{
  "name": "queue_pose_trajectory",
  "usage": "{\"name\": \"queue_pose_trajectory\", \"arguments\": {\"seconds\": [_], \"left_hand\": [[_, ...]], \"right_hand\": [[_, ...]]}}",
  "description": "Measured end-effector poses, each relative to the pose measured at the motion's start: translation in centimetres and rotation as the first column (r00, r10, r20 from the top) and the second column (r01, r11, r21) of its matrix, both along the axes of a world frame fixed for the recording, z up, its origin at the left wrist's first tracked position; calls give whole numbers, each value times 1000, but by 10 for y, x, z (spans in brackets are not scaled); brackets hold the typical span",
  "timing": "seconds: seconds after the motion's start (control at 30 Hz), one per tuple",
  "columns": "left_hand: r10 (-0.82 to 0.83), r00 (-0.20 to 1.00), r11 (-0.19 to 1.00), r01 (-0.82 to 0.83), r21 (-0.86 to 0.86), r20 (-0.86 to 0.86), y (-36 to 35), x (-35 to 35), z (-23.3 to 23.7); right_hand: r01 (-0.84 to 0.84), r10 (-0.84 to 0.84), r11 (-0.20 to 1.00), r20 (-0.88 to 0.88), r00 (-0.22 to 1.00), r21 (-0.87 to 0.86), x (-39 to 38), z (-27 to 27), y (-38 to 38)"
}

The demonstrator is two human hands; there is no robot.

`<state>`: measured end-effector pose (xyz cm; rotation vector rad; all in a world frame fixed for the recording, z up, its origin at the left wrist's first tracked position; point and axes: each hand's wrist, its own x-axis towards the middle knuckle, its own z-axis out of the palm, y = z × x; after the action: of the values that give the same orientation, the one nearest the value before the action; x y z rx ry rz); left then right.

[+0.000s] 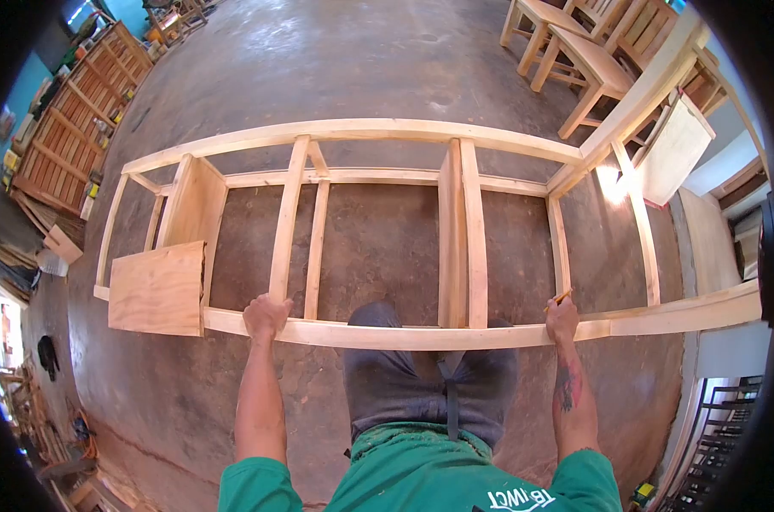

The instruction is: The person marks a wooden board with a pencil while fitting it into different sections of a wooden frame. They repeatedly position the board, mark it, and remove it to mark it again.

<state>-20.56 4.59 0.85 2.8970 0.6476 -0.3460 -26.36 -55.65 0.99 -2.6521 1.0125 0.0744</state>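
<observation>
A long frame of pale wooden bars (361,130) spans the middle of the head view, with uprights and cross pieces. Its near rail (412,336) runs across in front of my thighs. My left hand (266,316) is closed around that rail, beside the foot of an upright (289,222). Further right, my right hand (562,320) grips the same rail and also has a thin yellow pencil (560,299) between its fingers. A plywood piece (156,290) lies against the frame's left end. Inside stand two panels, one at left (192,205) and one right of centre (452,230).
Wooden chairs (600,68) stand at the upper right, near a pale board (677,149) leaning behind the frame. A slatted wooden piece (84,119) is at the upper left. Scrap wood (28,410) lies at lower left on the concrete floor (318,68).
</observation>
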Motion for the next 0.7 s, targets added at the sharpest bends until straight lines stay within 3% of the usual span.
{"name": "queue_pose_trajectory", "arguments": {"seconds": [0.7], "left_hand": [[39, 999, 998, -40, -40, -20, -3, 2, 7]], "right_hand": [[-34, 34, 999, 4, 999, -27, -1, -9, -7]]}}
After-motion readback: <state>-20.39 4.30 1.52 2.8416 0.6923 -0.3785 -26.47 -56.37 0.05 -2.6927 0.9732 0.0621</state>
